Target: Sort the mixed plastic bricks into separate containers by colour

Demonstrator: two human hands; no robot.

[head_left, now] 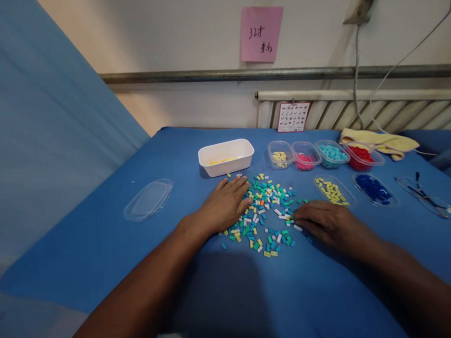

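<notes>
Small building bricks [263, 202] in white, green, blue-green and yellow lie spread in a loose heap on the blue cloth. My left hand [228, 201] rests flat on the heap's left side, fingers stretched out and thumb apart. At the right edge of the heap is my right hand [322, 221], its fingers drawn together and the tips touching the bricks; whatever is between them is hidden. One orange brick [262, 203] shows amid the heap. Behind it stands a white tub [225, 169] with some yellow-orange pieces inside.
Clear tubs hold yellow [280, 158], pink [304, 161], turquoise [332, 153] and red pieces [361, 155]. Trays of yellow pieces [332, 191] and dark blue pieces [373, 188] sit nearer. Eyeglasses [426, 195], a yellow cloth [382, 141] and clear lids [148, 201] lie around.
</notes>
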